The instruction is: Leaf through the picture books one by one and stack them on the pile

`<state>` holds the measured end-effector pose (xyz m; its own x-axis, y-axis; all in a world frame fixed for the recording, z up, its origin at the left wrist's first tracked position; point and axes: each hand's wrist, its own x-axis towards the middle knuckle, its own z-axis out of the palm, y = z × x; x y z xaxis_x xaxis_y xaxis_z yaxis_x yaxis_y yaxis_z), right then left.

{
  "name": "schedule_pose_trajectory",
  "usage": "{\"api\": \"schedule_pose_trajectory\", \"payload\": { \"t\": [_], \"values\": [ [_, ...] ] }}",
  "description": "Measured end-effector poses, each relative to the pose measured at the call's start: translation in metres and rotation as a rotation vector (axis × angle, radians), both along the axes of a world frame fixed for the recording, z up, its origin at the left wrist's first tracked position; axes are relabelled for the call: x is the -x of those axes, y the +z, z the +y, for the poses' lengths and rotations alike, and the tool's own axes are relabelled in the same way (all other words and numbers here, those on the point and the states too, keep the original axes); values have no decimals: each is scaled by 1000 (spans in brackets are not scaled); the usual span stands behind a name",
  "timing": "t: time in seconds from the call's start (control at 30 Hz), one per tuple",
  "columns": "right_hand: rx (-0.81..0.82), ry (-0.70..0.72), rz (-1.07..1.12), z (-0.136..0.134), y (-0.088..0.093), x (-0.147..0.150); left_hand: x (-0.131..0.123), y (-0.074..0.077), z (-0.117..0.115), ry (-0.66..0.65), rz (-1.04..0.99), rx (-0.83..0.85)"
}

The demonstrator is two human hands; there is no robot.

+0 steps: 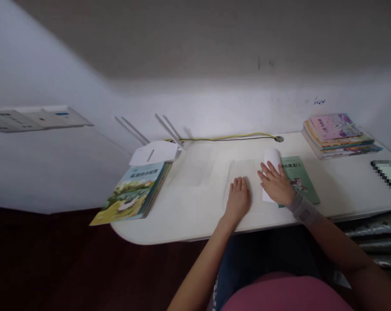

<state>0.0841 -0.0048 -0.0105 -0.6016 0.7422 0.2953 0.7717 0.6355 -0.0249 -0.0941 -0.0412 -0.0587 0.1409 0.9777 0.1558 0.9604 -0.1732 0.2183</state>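
Note:
My left hand [238,198] rests on the white table, its fingers close together and lying on a clear, see-through sheet [244,167]. To its right, my right hand [276,181] lies with fingers spread on a white sheet [272,154], which curls up at its far end. That white sheet lies along the left side of a green book [301,172] with a picture on its cover. Part of the book is hidden under my right hand and the sheet. A grey band [303,209] is around my right wrist.
A stack of picture books [134,188] overhangs the table's left end, beside a white router [155,153] with antennas. Yellow and black cables [228,138] run along the wall to a hole. More books [339,136] are piled at the back right, near a blurred-out phone-like object [388,175].

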Motion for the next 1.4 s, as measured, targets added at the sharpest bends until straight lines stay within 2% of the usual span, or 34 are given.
{"api": "schedule_pose_trajectory", "payload": {
  "t": [0.13,0.23,0.33,0.47,0.6,0.7,0.8,1.1,1.4],
  "values": [
    [-40,-14,-51,1,-13,16,5,-10,0,-6,-62,-20],
    [-32,-33,-59,0,-18,25,2,-11,-1,-7,-62,-39],
    [-4,-8,-45,-4,-17,32,-1,-8,-3,12,-23,-51],
    [40,6,-8,-1,-5,30,-4,-5,-6,10,44,-58],
    [154,-123,108,37,2,16,-6,-4,-7,12,93,-56],
    [246,-241,199,73,-4,5,-7,-5,-7,18,97,-74],
    [258,-252,204,90,-14,1,-7,-5,-7,19,82,-82],
    [80,-236,117,81,-18,4,-10,-5,-7,36,79,-85],
    [108,-141,58,76,-17,7,-8,-7,-8,22,98,-93]
  ]
}}
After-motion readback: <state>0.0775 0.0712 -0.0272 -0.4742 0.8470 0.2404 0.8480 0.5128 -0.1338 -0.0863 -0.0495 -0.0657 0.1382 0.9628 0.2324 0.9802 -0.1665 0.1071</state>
